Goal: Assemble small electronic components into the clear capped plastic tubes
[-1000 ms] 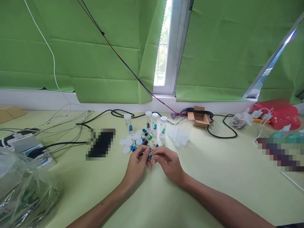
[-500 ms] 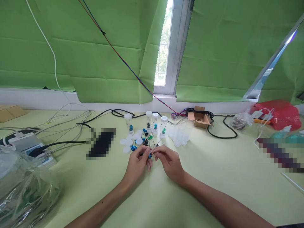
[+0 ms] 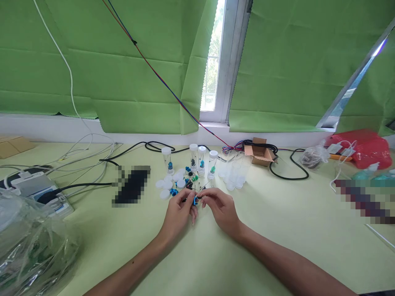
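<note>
My left hand (image 3: 176, 214) is closed on a small blue part (image 3: 195, 200), which shows between thumb and fingers; thin wire-like leads stick up near it. Close beside it, my right hand (image 3: 222, 210) is pinched, with a small dark piece (image 3: 199, 197) at its fingertips, too small to name. Just beyond the hands lies a scatter of small blue parts (image 3: 173, 192), green parts (image 3: 195, 178) and black ones. White round caps (image 3: 164, 194) lie to the left of these. Several clear capped tubes (image 3: 212, 164) stand behind, with blue, dark or green parts inside.
Several uncapped clear tubes (image 3: 236, 181) lie right of the standing ones. An open cardboard box (image 3: 260, 153) and black cable (image 3: 293, 178) are at the back. A power strip (image 3: 58, 205) and plastic bag (image 3: 33, 246) lie left; a red bag (image 3: 367, 148) sits far right.
My right hand has shifted slightly to the right, and the dark piece at its fingertips shows more clearly. My left hand keeps its hold on the blue part, nearly still.
</note>
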Available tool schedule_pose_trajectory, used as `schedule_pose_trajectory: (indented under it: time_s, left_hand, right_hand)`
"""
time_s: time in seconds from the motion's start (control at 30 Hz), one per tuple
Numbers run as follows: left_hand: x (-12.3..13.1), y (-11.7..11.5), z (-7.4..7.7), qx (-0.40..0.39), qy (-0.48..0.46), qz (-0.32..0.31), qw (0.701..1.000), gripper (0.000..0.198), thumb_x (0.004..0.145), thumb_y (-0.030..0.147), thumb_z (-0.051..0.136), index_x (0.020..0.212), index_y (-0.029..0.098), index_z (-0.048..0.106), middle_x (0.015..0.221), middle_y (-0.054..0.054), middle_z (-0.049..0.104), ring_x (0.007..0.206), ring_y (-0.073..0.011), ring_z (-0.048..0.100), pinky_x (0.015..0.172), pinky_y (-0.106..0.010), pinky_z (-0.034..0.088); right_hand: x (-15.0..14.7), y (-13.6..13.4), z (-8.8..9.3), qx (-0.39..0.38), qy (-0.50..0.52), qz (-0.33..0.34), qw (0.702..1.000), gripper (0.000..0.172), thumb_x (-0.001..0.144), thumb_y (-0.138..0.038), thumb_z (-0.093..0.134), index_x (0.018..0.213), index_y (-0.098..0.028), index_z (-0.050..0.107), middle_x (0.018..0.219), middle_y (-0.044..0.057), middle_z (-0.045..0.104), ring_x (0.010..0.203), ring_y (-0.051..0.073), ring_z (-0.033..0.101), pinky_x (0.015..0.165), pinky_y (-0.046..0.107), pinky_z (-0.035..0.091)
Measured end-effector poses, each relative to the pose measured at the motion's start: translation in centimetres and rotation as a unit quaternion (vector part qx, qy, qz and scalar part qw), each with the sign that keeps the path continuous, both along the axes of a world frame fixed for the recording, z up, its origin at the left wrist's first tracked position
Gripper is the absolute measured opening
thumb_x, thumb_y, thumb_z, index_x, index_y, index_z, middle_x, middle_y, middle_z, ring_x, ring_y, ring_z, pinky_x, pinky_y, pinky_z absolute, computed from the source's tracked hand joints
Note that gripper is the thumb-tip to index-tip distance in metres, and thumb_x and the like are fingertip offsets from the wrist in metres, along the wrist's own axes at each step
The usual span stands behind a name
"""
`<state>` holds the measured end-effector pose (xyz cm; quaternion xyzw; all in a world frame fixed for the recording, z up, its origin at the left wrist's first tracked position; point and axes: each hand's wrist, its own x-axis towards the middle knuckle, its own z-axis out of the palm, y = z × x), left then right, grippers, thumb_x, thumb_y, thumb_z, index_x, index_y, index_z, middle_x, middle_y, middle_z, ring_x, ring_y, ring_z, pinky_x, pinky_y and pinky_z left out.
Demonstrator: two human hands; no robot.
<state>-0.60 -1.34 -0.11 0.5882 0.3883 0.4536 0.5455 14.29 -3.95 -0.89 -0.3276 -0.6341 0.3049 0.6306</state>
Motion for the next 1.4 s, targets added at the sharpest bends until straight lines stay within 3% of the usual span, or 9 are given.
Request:
schedule_pose_trajectory:
  time_s: [0.5,0.9,1.2,1.4]
  left_hand:
    - [-0.1,0.1,-0.2,0.01,0.004,0.006,1.0,0.03,0.088,0.048,0.056,0.083,0.018,0.057,0.053,0.004,0.058,0.039,-0.0112,0.052,0.041,-0.022,0.042]
    - [-0.2,0.3,-0.4,0.014,0.001,0.022,1.0,0.027,0.086,0.045,0.06,0.083,0.018,0.058,0.058,0.004,0.058,0.043,-0.0111,0.055,0.041,-0.022,0.045]
    - [0.0,0.0,-0.4,0.015,-0.01,0.018,1.0,0.025,0.083,0.042,0.064,0.086,0.019,0.057,0.06,0.005,0.057,0.048,-0.0125,0.058,0.044,-0.024,0.049]
    - [-0.1,-0.4,0.1,0.057,0.037,0.017,0.998,0.021,0.085,0.038,0.064,0.091,0.019,0.059,0.061,0.004,0.057,0.049,-0.0117,0.057,0.049,-0.024,0.05]
  right_hand:
    - [-0.4,0.0,0.3,-0.046,0.101,0.034,0.993,0.01,0.089,-0.028,0.064,0.085,-0.019,0.068,0.089,0.004,0.061,0.067,0.013,0.061,0.061,0.03,0.054]
    - [-0.5,0.2,0.3,-0.105,0.162,0.055,0.98,0.02,0.089,-0.033,0.065,0.078,-0.017,0.069,0.077,0.003,0.062,0.06,0.013,0.061,0.054,0.028,0.05]
    - [-0.4,0.9,0.1,-0.188,0.253,0.038,0.948,0.03,0.084,-0.041,0.069,0.07,-0.015,0.067,0.07,0.003,0.065,0.056,0.013,0.06,0.052,0.026,0.047]
    - [-0.3,0.9,0.3,-0.223,0.306,0.055,0.924,0.03,0.078,-0.042,0.075,0.067,-0.015,0.066,0.071,0.003,0.066,0.057,0.012,0.06,0.053,0.025,0.046]
